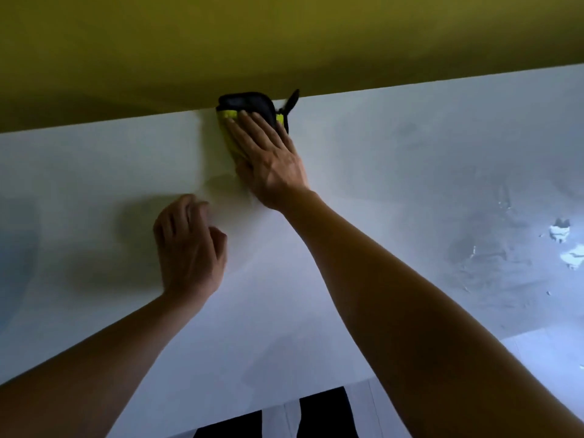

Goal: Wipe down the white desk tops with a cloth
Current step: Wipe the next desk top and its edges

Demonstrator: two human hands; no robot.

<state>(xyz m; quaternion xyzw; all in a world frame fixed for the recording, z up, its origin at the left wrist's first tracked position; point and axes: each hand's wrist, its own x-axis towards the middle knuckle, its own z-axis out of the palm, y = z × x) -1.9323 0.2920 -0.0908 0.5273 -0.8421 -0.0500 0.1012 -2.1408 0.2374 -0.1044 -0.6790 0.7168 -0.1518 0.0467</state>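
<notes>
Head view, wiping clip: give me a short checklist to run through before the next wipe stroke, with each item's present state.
1. Right hand pressed flat on the yellow-green cloth with black edging: ok.
2. Cloth lying on the white desk top, at its far edge by the yellow-green wall: ok.
3. Left hand out of the cloth's way, resting loosely curled on the desk and holding nothing: ok.
4. Wet streaks and droplets on the desk's right part wiped off: not ok.
5. Desk under the cloth clean: cannot tell, hidden.
</notes>
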